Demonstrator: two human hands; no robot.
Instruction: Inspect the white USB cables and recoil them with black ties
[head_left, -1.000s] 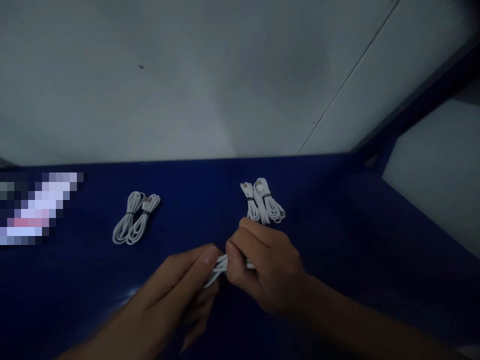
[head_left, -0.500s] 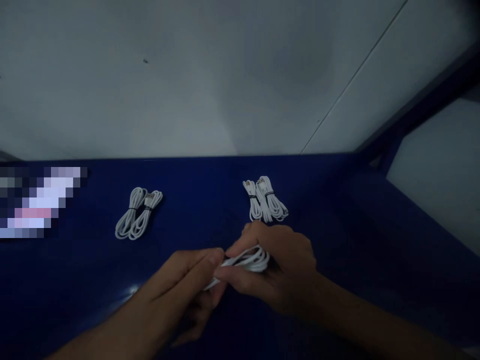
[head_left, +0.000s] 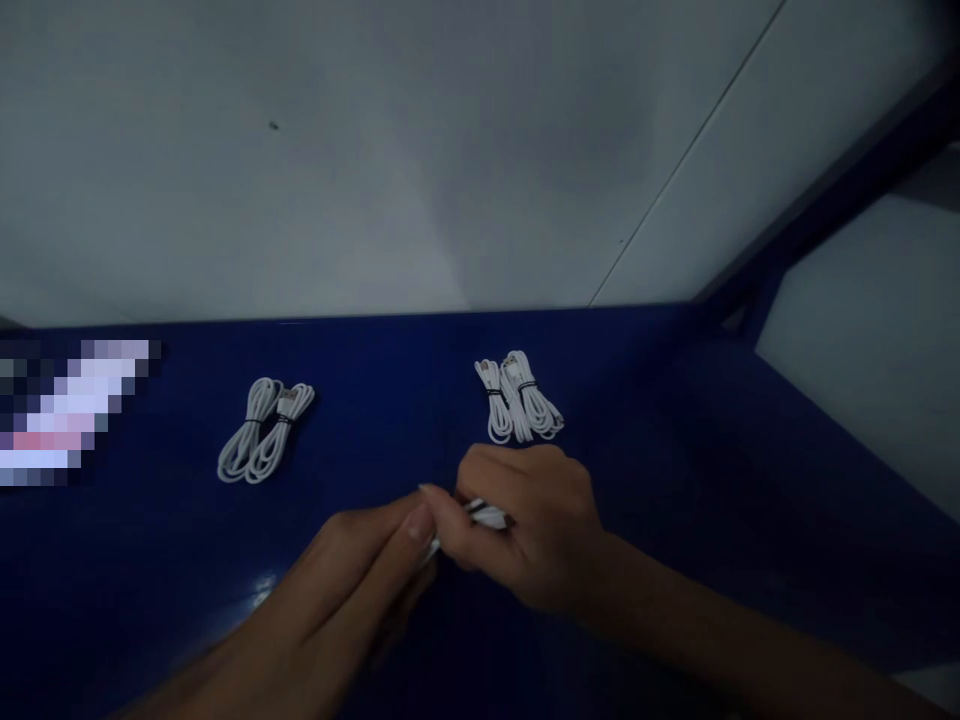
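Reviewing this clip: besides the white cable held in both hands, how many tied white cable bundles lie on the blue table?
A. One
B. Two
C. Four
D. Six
C. A pair of tied bundles lies to the left and another pair just beyond the right hand, all on the blue table.

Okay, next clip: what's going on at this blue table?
A person's left hand and right hand meet over the blue table, both gripping a small coiled white cable. Two tied cable bundles lie to the left and another pair just beyond the right hand.
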